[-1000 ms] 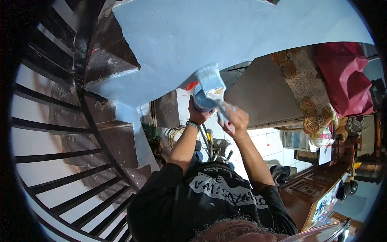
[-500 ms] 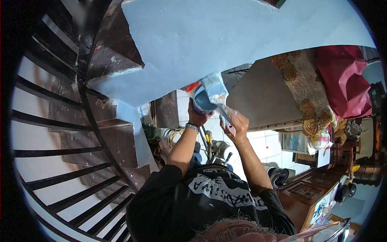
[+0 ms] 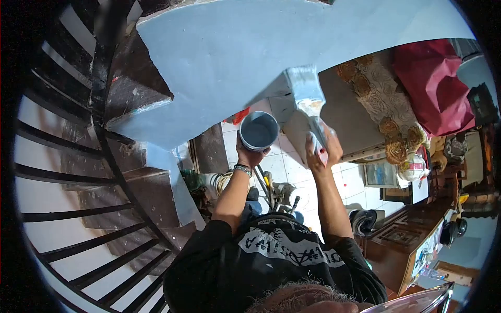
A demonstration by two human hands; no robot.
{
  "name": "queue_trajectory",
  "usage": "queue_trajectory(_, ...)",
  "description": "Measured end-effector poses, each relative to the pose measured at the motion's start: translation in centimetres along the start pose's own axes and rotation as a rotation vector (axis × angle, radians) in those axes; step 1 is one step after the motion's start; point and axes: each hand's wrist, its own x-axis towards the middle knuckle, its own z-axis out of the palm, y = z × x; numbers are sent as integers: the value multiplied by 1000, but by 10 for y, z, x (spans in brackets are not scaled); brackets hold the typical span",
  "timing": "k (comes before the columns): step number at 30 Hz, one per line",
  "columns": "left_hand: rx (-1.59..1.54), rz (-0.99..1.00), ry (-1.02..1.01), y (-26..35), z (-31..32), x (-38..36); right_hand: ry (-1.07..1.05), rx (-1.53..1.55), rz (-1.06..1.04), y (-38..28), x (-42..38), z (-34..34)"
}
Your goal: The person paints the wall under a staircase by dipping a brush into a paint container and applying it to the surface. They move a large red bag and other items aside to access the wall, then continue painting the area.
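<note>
My left hand is wrapped round the lower part of a round paint container, whose inside shows blue-grey. To its right, my right hand grips the handle of a wide paintbrush, bristles pointing up and coated in light blue paint. The brush is apart from the container and lies in front of the lower edge of the light blue wall; whether the bristles touch the wall I cannot tell.
Dark steps and a black railing curve along the left. At the right are a patterned cloth, a red cloth and a wooden cabinet. Coiled cable and a white bucket stand below on the tiled floor.
The brush has moved off the container, to the right and upward, with my right hand. My left hand and the container have shifted slightly, and the container's opening is now uncovered.
</note>
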Motion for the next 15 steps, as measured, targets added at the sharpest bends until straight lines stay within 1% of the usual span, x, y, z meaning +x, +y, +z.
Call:
queue_trajectory(2,3,-13,5,1,-1,-1,-82,23,104,12,-27,1)
queue_trajectory(5,-42,-42,-108,-1,11,1,-157,40,130,7,-47,-9)
queue_trajectory(6,-45,-50,-146,-2,14,2,-120,57,132,4,-43,-11)
queue_trajectory(8,41,-13,-26,-7,17,4,-46,97,135,-6,-22,-16)
queue_trajectory(10,48,-45,-101,-9,9,9,26,8,51,-3,2,-20)
queue_trajectory(11,50,-60,-141,-11,5,13,32,-16,50,-1,9,-18)
queue_trajectory(14,57,-68,-96,-14,18,9,18,-42,19,7,6,-11)
queue_trajectory(15,60,-64,-86,-15,21,9,-26,-19,35,9,-2,-10)
